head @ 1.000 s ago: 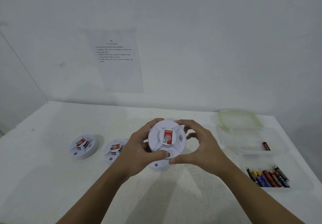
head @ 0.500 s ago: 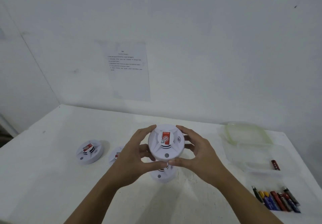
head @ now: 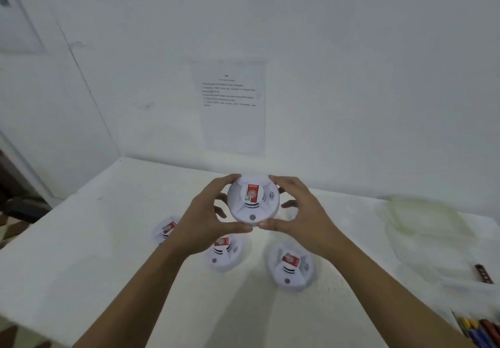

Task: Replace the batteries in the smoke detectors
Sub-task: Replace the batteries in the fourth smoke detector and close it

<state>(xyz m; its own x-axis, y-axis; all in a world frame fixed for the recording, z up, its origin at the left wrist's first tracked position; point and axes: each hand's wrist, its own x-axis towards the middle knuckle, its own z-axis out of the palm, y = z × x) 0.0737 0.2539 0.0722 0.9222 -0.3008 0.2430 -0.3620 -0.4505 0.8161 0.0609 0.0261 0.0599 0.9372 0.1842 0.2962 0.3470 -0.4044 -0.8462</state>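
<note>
Where thumbs [head: 239, 229] meet underneath, left hand [head: 201, 226], right hand [head: 307, 219] clasping smoke detector [head: 253, 203]

Holding up a white smoke detector [head: 253, 204], red label showing. Leaving three more detectors [head: 224, 255] lying face-up beneath.

a bare white workroom: instruction sheet [head: 233, 109] taped above a white table [head: 81, 253].

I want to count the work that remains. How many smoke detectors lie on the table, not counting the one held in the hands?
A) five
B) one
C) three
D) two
C: on the table lie the left detector, the middle detector and the right detector; the left hand and the right hand grip the held detector.
</note>
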